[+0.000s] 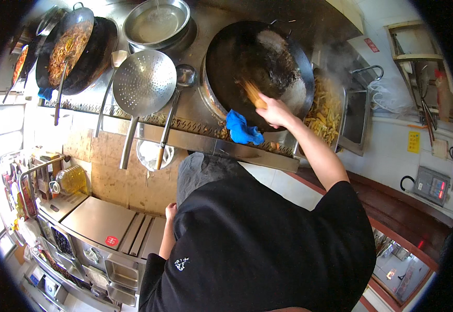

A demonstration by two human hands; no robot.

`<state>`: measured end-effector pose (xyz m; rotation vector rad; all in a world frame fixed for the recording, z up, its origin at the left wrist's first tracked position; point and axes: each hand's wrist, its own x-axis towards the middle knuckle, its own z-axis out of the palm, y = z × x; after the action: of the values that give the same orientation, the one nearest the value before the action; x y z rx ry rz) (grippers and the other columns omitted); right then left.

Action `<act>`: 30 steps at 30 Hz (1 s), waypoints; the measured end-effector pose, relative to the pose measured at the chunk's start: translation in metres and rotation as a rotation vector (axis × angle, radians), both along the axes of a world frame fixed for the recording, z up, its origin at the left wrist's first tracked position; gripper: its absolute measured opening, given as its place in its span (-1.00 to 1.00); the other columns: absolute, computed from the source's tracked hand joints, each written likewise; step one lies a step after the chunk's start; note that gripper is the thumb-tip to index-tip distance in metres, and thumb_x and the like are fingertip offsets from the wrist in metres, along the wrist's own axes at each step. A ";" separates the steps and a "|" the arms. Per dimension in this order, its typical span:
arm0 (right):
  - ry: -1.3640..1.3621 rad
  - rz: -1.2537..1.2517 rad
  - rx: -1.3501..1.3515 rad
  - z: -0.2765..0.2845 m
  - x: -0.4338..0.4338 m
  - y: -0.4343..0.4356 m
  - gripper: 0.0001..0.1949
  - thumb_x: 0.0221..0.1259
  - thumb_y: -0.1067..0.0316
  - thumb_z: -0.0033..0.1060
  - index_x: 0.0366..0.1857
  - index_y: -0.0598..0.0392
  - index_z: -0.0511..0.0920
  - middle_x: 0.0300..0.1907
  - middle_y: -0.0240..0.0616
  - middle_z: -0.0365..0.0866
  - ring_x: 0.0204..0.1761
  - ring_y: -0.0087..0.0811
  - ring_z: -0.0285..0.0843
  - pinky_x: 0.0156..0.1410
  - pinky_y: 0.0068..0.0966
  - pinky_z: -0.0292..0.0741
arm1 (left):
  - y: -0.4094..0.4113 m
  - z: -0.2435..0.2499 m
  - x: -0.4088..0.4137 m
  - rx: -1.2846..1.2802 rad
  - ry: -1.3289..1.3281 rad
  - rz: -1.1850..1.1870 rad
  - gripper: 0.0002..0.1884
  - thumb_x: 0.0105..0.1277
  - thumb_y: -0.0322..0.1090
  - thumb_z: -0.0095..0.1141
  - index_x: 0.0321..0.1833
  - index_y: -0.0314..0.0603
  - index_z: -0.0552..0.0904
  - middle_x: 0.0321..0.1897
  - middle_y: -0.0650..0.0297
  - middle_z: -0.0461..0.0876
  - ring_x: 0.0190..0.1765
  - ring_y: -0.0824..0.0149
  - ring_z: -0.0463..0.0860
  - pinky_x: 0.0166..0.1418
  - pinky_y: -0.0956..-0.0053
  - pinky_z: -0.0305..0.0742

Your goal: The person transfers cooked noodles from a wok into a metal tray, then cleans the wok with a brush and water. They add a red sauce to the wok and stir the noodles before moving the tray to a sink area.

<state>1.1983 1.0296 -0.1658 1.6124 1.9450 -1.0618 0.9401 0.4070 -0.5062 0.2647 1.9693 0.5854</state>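
Observation:
My right hand [275, 112] grips a bamboo wok brush [253, 93], its bristles down inside a large dark wok [230, 66]. Pale foam or water clings to the wok's far and right sides. A blue cloth [243, 128] lies over the wok's near rim, left of that hand. Down beside my body hangs my left hand [171, 211]; its fingers look curled, and whether it holds anything is hidden. To the wok's left lie a steel ladle [186, 75], a perforated strainer [144, 82] and a wok spatula [119, 58], handles over the stove edge.
A metal basin [157, 23] under running water stands at the back. Farther left, a tilted wok of noodle-like food [70, 48] rests on a burner. Fries [323, 113] fill a tray at right. Behind me are a steel counter [98, 222] and an oil jug [70, 180].

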 end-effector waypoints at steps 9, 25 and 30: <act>-0.263 0.053 0.429 -0.035 0.015 0.084 -0.24 0.45 0.11 0.13 0.64 0.00 0.03 -0.11 0.12 0.76 -0.09 -0.03 0.78 0.09 -0.11 0.70 | 0.046 0.036 -0.018 -0.027 -0.089 -0.033 -0.70 0.42 -0.30 0.22 0.04 -0.41 0.76 -0.12 0.11 0.83 -0.06 0.32 0.75 0.09 0.42 0.60; -0.274 -0.028 0.545 -0.025 -0.023 0.109 -0.20 0.41 0.03 0.16 0.67 -0.13 0.04 -0.19 0.09 0.76 -0.15 -0.03 0.79 0.04 -0.09 0.72 | 0.061 0.026 -0.054 -0.073 -0.143 0.027 -0.70 0.39 -0.32 0.21 0.05 -0.39 0.76 -0.14 0.12 0.84 -0.10 0.30 0.76 0.06 0.42 0.63; -0.561 0.153 0.379 -0.049 0.063 0.060 -0.23 0.47 0.08 0.10 0.69 -0.17 0.00 0.05 0.14 0.73 -0.15 -0.07 0.78 0.02 -0.11 0.72 | 0.063 0.019 -0.064 -0.015 -0.142 0.018 -0.73 0.39 -0.39 0.14 0.03 -0.37 0.76 -0.18 0.17 0.82 -0.12 0.34 0.73 0.06 0.46 0.60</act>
<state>1.2608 1.0892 -0.2143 1.6760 1.8928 -0.1436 0.8761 0.4698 -0.4868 0.1908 1.8397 0.5856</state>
